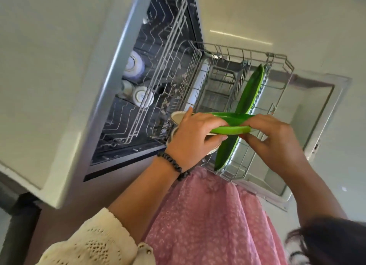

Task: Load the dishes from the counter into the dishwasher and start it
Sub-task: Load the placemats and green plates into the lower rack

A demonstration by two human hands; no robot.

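A: Start on the left — what's inside the dishwasher (126, 98)?

B: A few white cups and bowls (136, 82) sit upside down on the rack that stays inside the tub. Next over, the lower rack (257, 82) is pulled out over the open door (324, 98).

A: And the hands?

B: The left hand (194, 140) is curled round a stack: two green plates (229, 124) on top, pale bowls (179, 119) beneath and behind the knuckles. The right hand (277, 142) meets it at the plates' right edge, thumb and fingers pinching the rim — so both hands are together on the same stack, neither free.

A: Where does a plate have to go?

B: Just beyond the hands, lower down in the rack. One green plate (249, 98) already stands on edge among the tines, running away from the person, towards the far rim of the rack. The held plates lie flat, crossing it almost at right angles.

A: So the turn matters.

B: I'd judge so. The plate taken off must be tipped onto its edge and swung parallel to the standing one. The right hand is nearer those slots, so it looks the likely one to carry it down.
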